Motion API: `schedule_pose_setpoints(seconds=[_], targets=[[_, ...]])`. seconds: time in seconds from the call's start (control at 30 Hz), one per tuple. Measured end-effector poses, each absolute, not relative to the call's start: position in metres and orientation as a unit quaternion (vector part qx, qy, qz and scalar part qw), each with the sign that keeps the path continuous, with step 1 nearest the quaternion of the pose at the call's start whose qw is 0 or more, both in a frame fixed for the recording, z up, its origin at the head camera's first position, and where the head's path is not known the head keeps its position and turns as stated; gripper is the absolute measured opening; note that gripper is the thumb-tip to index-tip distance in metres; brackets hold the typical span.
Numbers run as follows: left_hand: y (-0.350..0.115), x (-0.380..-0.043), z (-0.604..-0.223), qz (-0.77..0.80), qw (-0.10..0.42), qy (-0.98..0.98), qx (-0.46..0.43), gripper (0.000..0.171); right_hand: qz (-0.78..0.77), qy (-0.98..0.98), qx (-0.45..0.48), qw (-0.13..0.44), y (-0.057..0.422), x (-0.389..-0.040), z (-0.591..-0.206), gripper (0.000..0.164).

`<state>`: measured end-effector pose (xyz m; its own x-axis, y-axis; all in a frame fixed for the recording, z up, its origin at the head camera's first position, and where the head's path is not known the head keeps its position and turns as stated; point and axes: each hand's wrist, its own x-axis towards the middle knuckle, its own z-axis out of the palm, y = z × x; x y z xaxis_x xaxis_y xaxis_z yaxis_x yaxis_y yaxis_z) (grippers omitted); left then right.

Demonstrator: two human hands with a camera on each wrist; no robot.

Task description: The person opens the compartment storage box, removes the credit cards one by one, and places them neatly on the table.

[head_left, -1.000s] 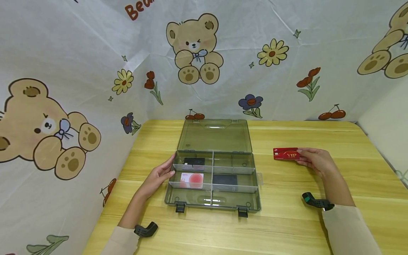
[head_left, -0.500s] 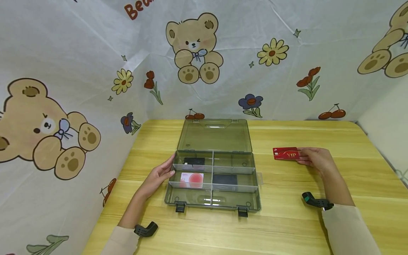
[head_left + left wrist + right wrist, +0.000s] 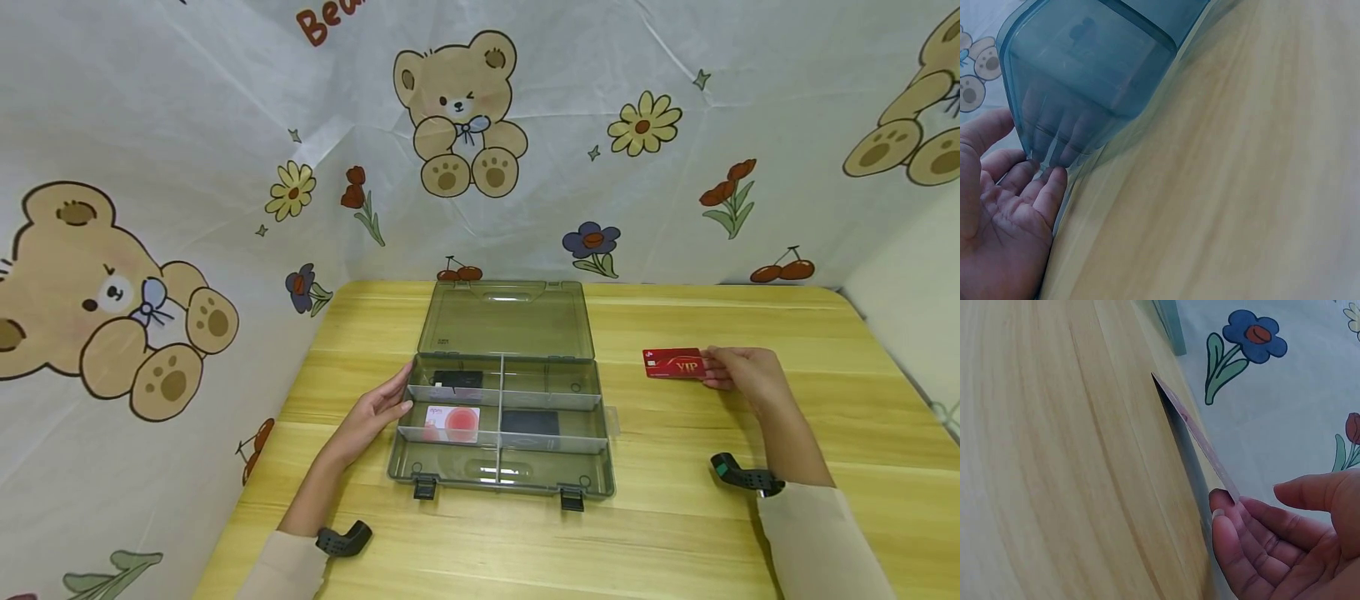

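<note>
In the head view a red VIP card (image 3: 673, 363) is held at its right end by my right hand (image 3: 744, 375), to the right of the box. The right wrist view shows the card (image 3: 1194, 434) edge-on and slanted, its near end between fingertips, the thumb apart from it. My left hand (image 3: 372, 417) touches the left wall of a lidded, transparent dark-green plastic box (image 3: 551, 467); in the left wrist view, bent fingers (image 3: 1050, 194) meet its side. Inside are a white-and-pink card (image 3: 452, 423), a dark card (image 3: 530, 423) and a black flat item (image 3: 459, 380).
The box lid (image 3: 506, 318) stands folded back, and two black latches (image 3: 424, 487) hang at the front. Clear dividers part the box into several compartments. A pale clear tab (image 3: 613, 421) juts from its right side. Behind the wooden table (image 3: 675, 517) hangs a bear-printed cloth (image 3: 555, 75).
Slight shifts of the right fingers and the card's tilt are all that differ; the card stays at about the same place. The left hand and box have kept still.
</note>
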<state>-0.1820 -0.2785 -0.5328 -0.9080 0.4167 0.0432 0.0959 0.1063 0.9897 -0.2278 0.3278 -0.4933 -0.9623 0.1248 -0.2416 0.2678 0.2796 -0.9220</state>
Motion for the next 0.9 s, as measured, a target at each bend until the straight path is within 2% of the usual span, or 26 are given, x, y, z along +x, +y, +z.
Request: schedule_pose_setpoints(seconds=[0.9], targets=[[-0.2788, -0.1833, -0.5345, 0.65, 0.127, 0.728, 0.179, 0.065, -0.552, 0.823, 0.125, 0.054, 0.3259, -0.2261, -0.4884, 0.055]])
